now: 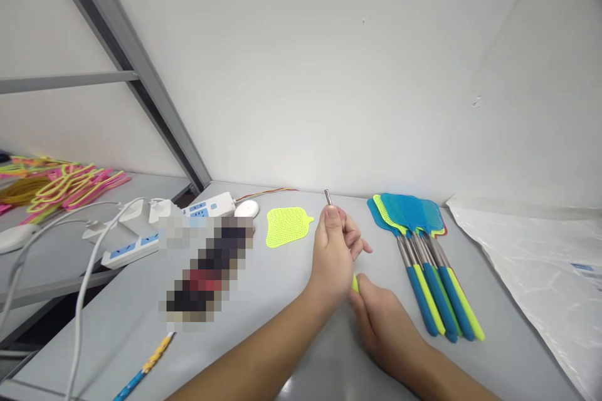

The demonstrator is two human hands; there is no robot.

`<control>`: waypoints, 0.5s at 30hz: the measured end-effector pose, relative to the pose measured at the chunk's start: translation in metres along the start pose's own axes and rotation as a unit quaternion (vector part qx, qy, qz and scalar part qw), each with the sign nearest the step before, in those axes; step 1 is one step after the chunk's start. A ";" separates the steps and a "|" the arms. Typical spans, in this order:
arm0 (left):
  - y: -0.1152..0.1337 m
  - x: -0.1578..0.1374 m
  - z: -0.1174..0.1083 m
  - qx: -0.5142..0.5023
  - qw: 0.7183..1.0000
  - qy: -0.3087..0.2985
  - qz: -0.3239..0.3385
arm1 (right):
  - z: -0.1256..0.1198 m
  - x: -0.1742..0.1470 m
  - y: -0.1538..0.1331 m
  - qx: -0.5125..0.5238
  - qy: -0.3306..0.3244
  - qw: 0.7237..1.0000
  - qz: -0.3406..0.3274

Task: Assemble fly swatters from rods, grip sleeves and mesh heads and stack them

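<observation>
My left hand (332, 257) is closed around the metal rod of a fly swatter handle (328, 197), its silvery tip poking up past my thumb. Lower down, my right hand (384, 319) wraps the same handle's yellow-green grip (355, 283), most of which is hidden by my fingers. A loose yellow-green fly swatter head (288, 227), perforated and with a short neck, lies flat on the table to the left of my hands. On the right, several assembled fly swatters (426, 263) rest in a bunch, with blue and yellow-green heads and grips.
White power strips (209, 205) and cables (79, 301) occupy the left side. Near them are a white round device (246, 209) and a pixelated object (209, 276) with a patterned cord. Clear plastic sheeting (531, 269) covers the right edge. A wall (329, 75) closes the back.
</observation>
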State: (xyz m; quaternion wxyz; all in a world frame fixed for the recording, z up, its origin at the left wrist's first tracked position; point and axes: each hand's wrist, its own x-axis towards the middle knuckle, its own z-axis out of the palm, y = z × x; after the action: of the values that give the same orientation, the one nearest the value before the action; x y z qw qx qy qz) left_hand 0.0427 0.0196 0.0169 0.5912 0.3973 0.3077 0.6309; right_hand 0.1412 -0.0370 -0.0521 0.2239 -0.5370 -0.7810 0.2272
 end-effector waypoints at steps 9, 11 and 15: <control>-0.005 -0.003 0.000 -0.003 1.000 0.000 -0.001 | 0.004 -0.006 0.005 0.007 0.027 1.000 -0.014; -0.007 -0.004 0.002 -0.003 1.000 -0.011 -0.003 | 0.003 -0.005 0.004 0.020 0.026 0.999 -0.015; -0.009 -0.008 -0.001 0.023 1.000 -0.007 0.016 | -0.003 0.001 0.005 0.066 0.061 0.996 0.026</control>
State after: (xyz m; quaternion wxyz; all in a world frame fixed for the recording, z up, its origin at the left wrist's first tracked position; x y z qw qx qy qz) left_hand 0.0465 0.0125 0.0079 0.5741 0.4195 0.3118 0.6303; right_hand 0.1462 -0.0345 -0.0528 0.3001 -0.5539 -0.7349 0.2511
